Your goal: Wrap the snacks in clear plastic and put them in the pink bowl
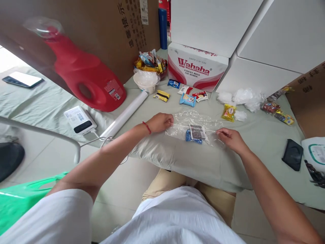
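Note:
A clear plastic film (188, 117) is stretched flat between my two hands over the pale green cloth. My left hand (160, 122), with a red string at the wrist, pinches its left edge. At the right edge my right hand (230, 137) pinches the film between thumb and fingers. Lying at the film's middle are a dark-and-white snack packet (198, 132) and a blue snack packet (190, 137) partly under it. Whether the film lies over or under them is hard to make out. Beyond it lie a light blue packet (188, 100) and a yellow packet (161, 95).
A roll of film (124, 115) lies left, near a white power bank (80, 120) and a red jug (86, 74). Behind stand a white bowl (146, 83), a snack basket (162, 69) and a Wahaha box (198, 66). Crumpled film (243, 98) and a black phone-like object (292, 154) lie right.

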The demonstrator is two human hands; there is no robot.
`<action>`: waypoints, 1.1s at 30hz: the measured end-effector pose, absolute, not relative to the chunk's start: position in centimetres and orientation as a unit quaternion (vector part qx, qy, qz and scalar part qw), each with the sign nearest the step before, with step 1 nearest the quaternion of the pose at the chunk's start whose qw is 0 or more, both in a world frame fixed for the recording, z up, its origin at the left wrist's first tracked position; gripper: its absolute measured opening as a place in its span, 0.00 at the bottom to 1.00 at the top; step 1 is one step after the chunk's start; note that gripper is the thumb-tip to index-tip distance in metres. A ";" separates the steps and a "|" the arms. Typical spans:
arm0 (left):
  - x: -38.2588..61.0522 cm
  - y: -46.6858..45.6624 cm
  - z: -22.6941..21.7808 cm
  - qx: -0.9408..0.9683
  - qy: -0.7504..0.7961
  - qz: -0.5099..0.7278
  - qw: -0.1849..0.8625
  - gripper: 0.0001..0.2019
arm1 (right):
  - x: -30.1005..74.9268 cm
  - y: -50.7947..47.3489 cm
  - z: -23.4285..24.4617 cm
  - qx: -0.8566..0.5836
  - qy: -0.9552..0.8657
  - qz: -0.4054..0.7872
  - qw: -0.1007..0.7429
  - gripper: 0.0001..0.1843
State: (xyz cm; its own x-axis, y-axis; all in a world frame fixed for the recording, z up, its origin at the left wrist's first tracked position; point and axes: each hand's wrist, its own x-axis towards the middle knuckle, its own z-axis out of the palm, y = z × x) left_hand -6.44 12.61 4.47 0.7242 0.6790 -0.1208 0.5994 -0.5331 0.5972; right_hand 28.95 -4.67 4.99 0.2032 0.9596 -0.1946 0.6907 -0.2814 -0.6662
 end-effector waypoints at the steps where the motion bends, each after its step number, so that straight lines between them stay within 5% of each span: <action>1: -6.1 13.0 4.1 0.871 0.393 0.071 0.287 0.10 | 28.9 -4.1 4.4 -0.757 -0.552 0.285 0.204 0.18; 6: -5.9 11.7 4.9 0.789 0.549 0.254 0.110 0.11 | 28.2 -3.4 2.4 -0.786 -0.557 0.225 0.144 0.14; 10: -3.9 7.0 8.1 0.808 0.461 0.367 0.012 0.11 | 27.9 -3.6 2.3 -0.793 -0.549 0.228 0.132 0.15; 15: 1.2 4.7 7.7 0.952 0.214 0.214 0.056 0.12 | 28.5 -4.1 2.7 -0.783 -0.561 0.238 0.127 0.16; 19: 1.8 7.3 4.4 0.927 0.310 0.143 0.156 0.15 | 29.9 -4.2 5.1 -0.748 -0.597 0.280 0.072 0.21; 23: 0.4 8.3 2.8 0.881 0.366 0.151 0.259 0.19 | 29.7 -1.5 8.1 -0.708 -0.673 0.180 0.114 0.25; 28: 0.0 7.6 2.5 0.874 0.365 0.168 0.273 0.14 | 26.4 3.7 7.3 -0.555 -0.788 0.253 0.082 0.24; 33: -0.4 7.5 2.2 0.874 0.341 0.191 0.289 0.12 | 25.3 5.2 5.6 -0.558 -0.765 0.316 0.060 0.17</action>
